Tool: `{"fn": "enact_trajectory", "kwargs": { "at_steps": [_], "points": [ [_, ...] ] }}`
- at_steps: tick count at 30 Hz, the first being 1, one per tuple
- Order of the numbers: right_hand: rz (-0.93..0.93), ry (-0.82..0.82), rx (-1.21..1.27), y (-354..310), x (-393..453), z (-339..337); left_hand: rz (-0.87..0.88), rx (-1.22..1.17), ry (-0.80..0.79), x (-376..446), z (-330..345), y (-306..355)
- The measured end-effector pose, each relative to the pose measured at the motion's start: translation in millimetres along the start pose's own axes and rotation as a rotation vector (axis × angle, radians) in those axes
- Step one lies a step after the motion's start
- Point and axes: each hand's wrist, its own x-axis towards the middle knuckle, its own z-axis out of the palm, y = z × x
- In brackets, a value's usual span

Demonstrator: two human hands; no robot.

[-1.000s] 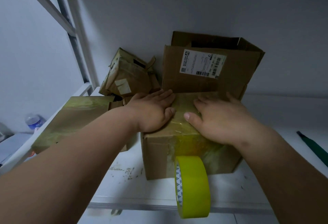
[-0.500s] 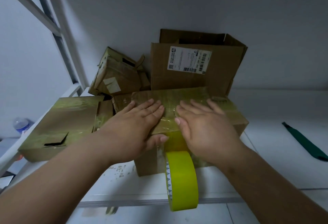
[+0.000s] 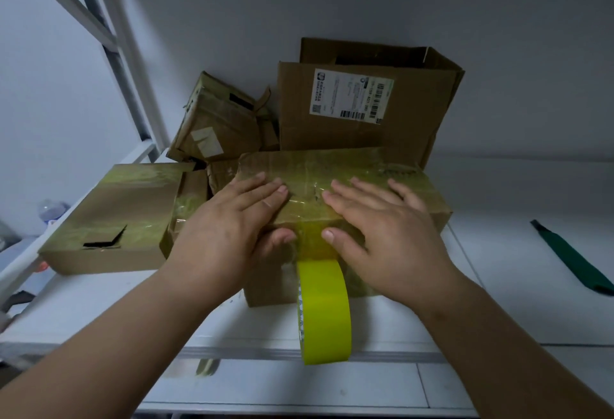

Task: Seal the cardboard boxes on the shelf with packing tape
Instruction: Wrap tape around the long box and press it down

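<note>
A taped cardboard box [image 3: 332, 166] sits at the middle of the white shelf [image 3: 99, 312]. My left hand [image 3: 232, 226] lies flat on its top left, fingers straight, thumb down the front face. My right hand [image 3: 375, 226] lies flat on its top right in the same way. Between the thumbs a strip of yellow tape runs down the front to the yellow tape roll [image 3: 324, 312], which hangs in front of the box over the shelf's edge.
A flat taped box [image 3: 109, 219] with a torn hole lies to the left. Behind stand a crumpled box [image 3: 216, 119] and a large open box [image 3: 358, 103] with a shipping label. A dark green tool [image 3: 571, 255] lies on the right. Metal shelf struts [image 3: 109, 43] rise at left.
Both hands have slid toward me along the box top to its front edge, thumbs now over the front face. The view has dropped, so more of the box top shows.
</note>
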Motion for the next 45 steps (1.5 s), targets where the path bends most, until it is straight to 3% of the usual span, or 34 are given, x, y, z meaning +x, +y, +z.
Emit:
{"fn": "enact_trajectory", "kwargs": {
  "at_steps": [8,13,18,27,31,37,41,45],
  "points": [
    [0.038,0.094,0.005,-5.0,1.7,9.1,-0.229,-0.123,-0.002,-1.8,-4.4,21.0],
    [0.025,0.162,-0.014,-6.8,-0.5,14.0,-0.249,0.031,-0.036,1.9,-3.5,24.0],
    [0.014,0.089,-0.05,-5.2,-3.7,10.1,-0.259,0.069,-0.065,3.0,-6.0,26.3],
    [0.054,0.052,0.016,-11.7,-14.7,3.2,-0.238,0.02,-0.075,0.3,-4.5,25.9],
    [0.054,0.05,0.058,-9.8,-27.9,0.6,-0.264,0.026,-0.149,4.6,-18.0,30.2],
    [0.021,0.215,0.153,8.0,-31.4,-0.2,-0.273,0.259,-0.194,28.5,-39.6,64.5],
    [0.007,0.461,0.188,46.6,-42.5,-15.0,-0.219,0.276,-0.182,55.5,-43.8,118.1],
    [0.155,0.558,0.175,113.5,-64.1,-26.4,-0.127,0.274,-0.289,90.7,-25.6,180.8]
  ]
}}
